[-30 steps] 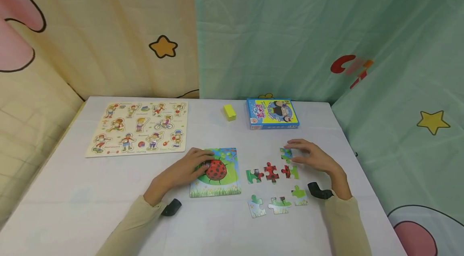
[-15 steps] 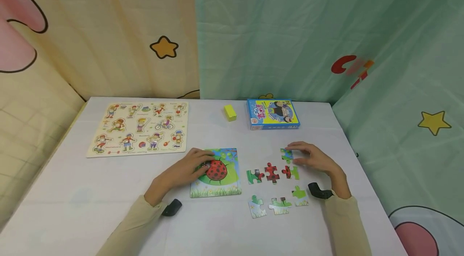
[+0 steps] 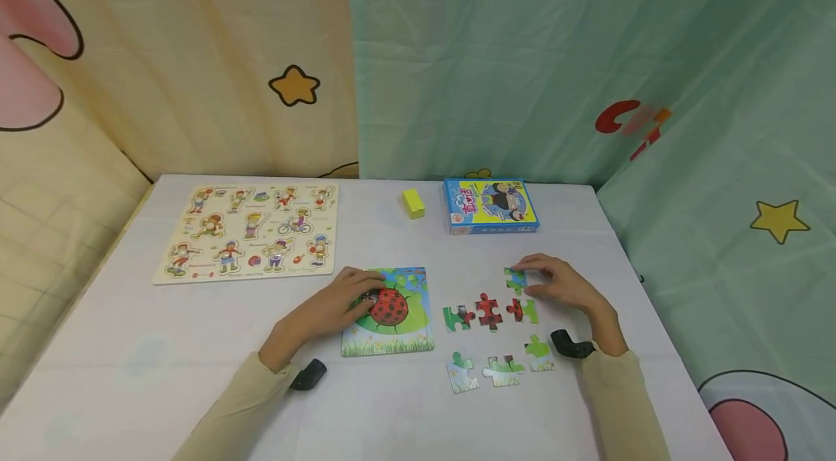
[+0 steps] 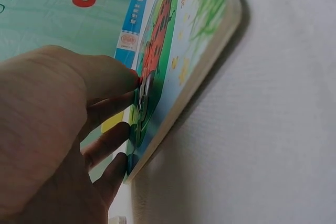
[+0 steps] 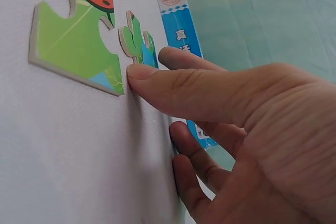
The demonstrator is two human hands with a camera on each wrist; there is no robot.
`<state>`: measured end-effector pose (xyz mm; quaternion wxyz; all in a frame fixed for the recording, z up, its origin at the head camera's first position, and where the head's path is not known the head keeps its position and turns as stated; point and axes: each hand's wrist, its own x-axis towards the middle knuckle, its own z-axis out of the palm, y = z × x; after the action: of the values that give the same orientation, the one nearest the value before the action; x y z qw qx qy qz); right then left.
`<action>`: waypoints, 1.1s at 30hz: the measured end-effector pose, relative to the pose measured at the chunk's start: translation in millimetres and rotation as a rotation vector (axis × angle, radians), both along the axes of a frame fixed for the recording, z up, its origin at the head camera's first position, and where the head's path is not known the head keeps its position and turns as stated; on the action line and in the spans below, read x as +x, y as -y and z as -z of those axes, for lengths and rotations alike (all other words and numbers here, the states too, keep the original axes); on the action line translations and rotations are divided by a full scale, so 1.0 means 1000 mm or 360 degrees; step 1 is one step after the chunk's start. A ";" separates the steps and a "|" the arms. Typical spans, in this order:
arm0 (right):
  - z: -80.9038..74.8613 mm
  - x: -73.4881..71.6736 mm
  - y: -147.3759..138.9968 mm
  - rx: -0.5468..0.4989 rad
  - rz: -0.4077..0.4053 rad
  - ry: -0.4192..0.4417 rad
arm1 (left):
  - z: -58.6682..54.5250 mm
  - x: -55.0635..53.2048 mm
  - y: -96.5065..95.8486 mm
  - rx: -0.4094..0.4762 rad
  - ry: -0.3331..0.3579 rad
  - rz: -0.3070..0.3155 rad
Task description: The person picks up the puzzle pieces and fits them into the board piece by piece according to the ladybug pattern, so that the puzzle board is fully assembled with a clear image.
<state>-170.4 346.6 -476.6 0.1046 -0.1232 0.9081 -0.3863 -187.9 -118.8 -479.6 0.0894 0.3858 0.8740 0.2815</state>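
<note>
My left hand point(image 3: 348, 299) is at the upper left of a square ladybug puzzle board point(image 3: 398, 348). In the left wrist view, thumb and fingers pinch a puzzle piece point(image 4: 144, 95) there, mostly hidden by the hand. The other fingertips touch the board's side. My right hand point(image 3: 567, 283) pinches a blue and green puzzle piece point(image 3: 516, 281) between thumb and index finger, low at the tabletop. Just in front lies a red and green piece point(image 3: 530, 310), also close to the thumb in the right wrist view.
More loose pieces lie right of the board, among them a red spotted one point(image 3: 488, 311) and a grass one point(image 3: 503, 370). Farther back are a sports-figure board point(image 3: 244, 229), a yellow block point(image 3: 414, 204) and a blue box point(image 3: 493, 205). Curtains point(image 3: 483, 54) rise behind the table.
My right thumb and index finger have closed slightly onto the blue and green piece. My left hand stays in the same place on the board.
</note>
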 end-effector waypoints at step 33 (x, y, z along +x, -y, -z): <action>-0.011 -0.009 0.024 0.0102 0.0032 -0.0151 | 0.004 0.001 -0.003 -0.0022 -0.0051 -0.0045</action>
<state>-179.6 322.7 -465.5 0.0616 -0.1288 0.9251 -0.3518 -187.3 -115.8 -483.9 0.0740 0.3773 0.8826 0.2705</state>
